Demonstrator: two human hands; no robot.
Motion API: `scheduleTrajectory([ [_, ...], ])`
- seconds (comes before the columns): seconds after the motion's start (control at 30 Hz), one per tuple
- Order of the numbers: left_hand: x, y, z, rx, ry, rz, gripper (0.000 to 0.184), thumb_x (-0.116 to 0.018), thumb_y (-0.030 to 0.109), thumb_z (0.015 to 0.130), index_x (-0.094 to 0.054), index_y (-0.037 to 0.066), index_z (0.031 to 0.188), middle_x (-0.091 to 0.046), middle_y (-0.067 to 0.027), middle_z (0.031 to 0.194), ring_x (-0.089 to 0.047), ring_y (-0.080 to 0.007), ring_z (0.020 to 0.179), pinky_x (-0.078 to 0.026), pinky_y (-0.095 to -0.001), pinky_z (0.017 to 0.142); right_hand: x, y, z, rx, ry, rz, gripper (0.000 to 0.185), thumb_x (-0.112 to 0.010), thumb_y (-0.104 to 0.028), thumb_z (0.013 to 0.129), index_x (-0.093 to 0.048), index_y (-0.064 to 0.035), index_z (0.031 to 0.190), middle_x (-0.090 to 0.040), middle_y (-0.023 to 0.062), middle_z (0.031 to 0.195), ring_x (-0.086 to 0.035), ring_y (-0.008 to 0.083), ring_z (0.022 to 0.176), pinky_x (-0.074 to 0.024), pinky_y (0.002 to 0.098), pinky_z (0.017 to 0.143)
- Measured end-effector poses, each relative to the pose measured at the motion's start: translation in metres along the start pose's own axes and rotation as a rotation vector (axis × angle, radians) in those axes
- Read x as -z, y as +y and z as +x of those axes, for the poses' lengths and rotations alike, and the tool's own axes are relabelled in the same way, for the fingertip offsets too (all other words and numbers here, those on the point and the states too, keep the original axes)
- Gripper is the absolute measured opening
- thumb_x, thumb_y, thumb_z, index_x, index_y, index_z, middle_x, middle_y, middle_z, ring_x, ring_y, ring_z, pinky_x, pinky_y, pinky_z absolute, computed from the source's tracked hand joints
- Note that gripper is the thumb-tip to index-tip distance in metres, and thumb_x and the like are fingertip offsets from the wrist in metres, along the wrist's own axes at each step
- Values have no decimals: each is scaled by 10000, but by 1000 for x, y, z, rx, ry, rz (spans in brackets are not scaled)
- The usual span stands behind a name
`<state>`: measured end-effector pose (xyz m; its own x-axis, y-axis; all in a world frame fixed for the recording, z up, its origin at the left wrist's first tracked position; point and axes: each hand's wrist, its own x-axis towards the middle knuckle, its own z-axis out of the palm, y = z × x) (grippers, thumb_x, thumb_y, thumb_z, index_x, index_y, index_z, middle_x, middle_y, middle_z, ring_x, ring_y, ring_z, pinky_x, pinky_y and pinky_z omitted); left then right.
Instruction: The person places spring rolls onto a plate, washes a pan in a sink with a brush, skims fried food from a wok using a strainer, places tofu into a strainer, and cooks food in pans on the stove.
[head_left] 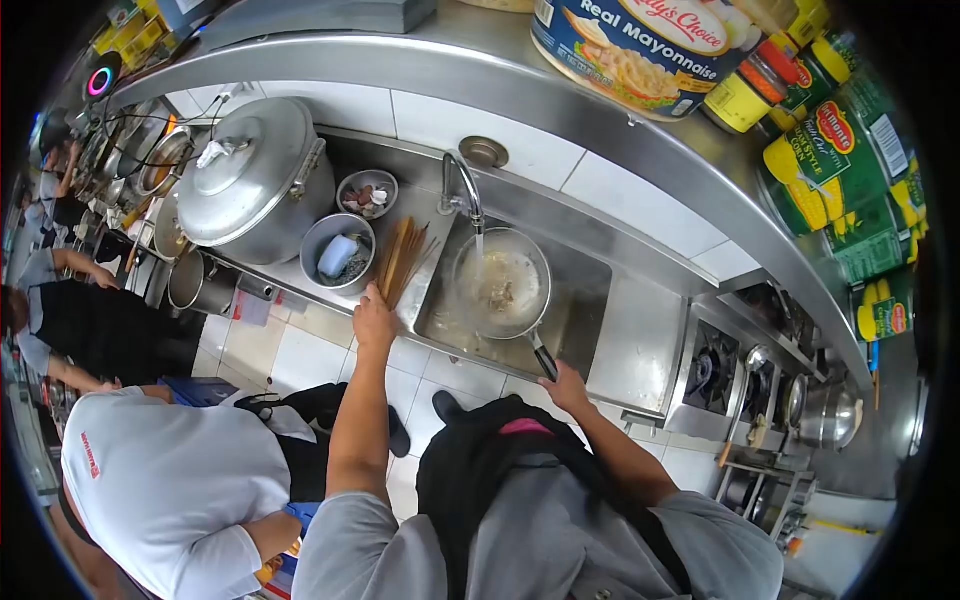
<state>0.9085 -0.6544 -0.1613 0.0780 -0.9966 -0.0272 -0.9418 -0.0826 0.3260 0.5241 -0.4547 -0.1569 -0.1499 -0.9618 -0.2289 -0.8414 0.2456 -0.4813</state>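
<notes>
My right hand [567, 387] is closed around the black handle of a frying pan [503, 312]. The pan is over the sink [590, 310], under running water from the curved faucet [468, 190], with cloudy liquid and brownish bits inside. My left hand [374, 320] is at the counter's front edge, by the lower ends of several wooden utensils [400, 258]; whether it grips them is unclear. Just beyond it stands a metal bowl [312, 245] holding a light-blue sponge [338, 256] and a dark scrubber. A smaller bowl [345, 190] behind holds pale and reddish pieces.
A large lidded pot [250, 180] stands left of the bowls. Overhead, a metal shelf [440, 62] carries a mayonnaise tub [635, 55] and corn cans [835, 150]. Gas burners [712, 360] lie to the right. A co-worker in a white shirt [165, 490] is close on my left.
</notes>
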Motion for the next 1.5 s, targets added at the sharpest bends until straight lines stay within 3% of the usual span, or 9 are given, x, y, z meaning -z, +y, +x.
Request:
scheduleTrajectory([
  [0.1, 18, 15, -21, -15, 62, -156, 697, -680, 128, 718, -358, 4, 1323, -547, -292, 1045, -593, -416, 947, -505, -482, 791, 20, -10, -7, -245, -74, -59, 402, -710, -180, 753, -551, -60, 1102, -650, 231, 937, -612, 458, 904, -487, 502, 790],
  [0.23, -22, 19, -46, 47, -85, -201, 659, -651, 195, 762, -394, -6, 1335, -517, -312, 1152, -603, -426, 962, -528, -487, 780, -4, 76, -13, 103, 212, 17, 493, -672, -62, 740, -539, -20, 1213, -605, 227, 1164, -575, 387, 1093, -458, 441, 947],
  [0.53, 35, 84, -113, -262, -95, -572, 588, -650, 315, 850, -464, 73, 1354, -564, -272, 1059, -594, -426, 949, -498, -481, 802, 52, -4, -30, -383, -362, 582, 546, -686, -190, 839, -471, 25, 1292, -600, 189, 1097, -593, 240, 982, -461, 323, 862],
  [0.77, 4, 177, -88, -135, -197, -474, 463, -650, 360, 836, -595, 44, 1170, -606, -237, 1052, -633, -399, 941, -524, -458, 811, 17, 10, -11, -100, -431, 547, 479, -696, -126, 835, -486, -10, 1249, -617, 87, 959, -603, 221, 882, -477, 340, 828],
  [0.87, 45, 185, -107, -388, -371, -245, 250, -598, 228, 835, -688, 60, 997, -667, -210, 954, -655, -378, 920, -527, -456, 800, 14, 28, -9, -86, -475, 563, 528, -705, -131, 828, -460, 4, 1276, -612, 102, 998, -606, 194, 893, -485, 329, 829],
  [1.0, 19, 115, -76, -443, -384, 58, 194, -566, 185, 838, -719, 70, 866, -695, -169, 903, -691, -307, 858, -560, -433, 683, 45, 15, -35, -255, -392, 866, 592, -689, -117, 838, -397, -25, 1346, -568, 40, 908, -557, 115, 725, -480, 269, 608],
  [1.13, 23, 135, -41, -260, -184, -58, 341, -619, 294, 857, -605, 100, 1136, -641, -235, 1000, -672, -373, 838, -559, -460, 711, 44, -13, -25, -336, -545, 758, 518, -667, -136, 860, -394, -41, 1288, -502, 6, 648, -449, 80, 471, -334, 263, 383],
  [1.37, 13, 104, -92, -605, -303, -2, 378, -567, 295, 886, -561, 212, 1255, -607, -221, 1024, -657, -381, 865, -551, -473, 739, 74, -23, -21, -387, -573, 913, 436, -623, -91, 871, -413, -76, 1253, -389, -30, 581, -357, 57, 405, -288, 235, 341],
  [1.5, 14, 115, -46, -268, -341, -9, 357, -554, 265, 902, -556, 119, 1228, -573, -227, 1114, -632, -384, 990, -534, -459, 812, 58, -15, -28, -350, -570, 873, 465, -627, -100, 870, -398, -70, 1274, -408, -23, 588, -370, 61, 410, -286, 236, 342],
])
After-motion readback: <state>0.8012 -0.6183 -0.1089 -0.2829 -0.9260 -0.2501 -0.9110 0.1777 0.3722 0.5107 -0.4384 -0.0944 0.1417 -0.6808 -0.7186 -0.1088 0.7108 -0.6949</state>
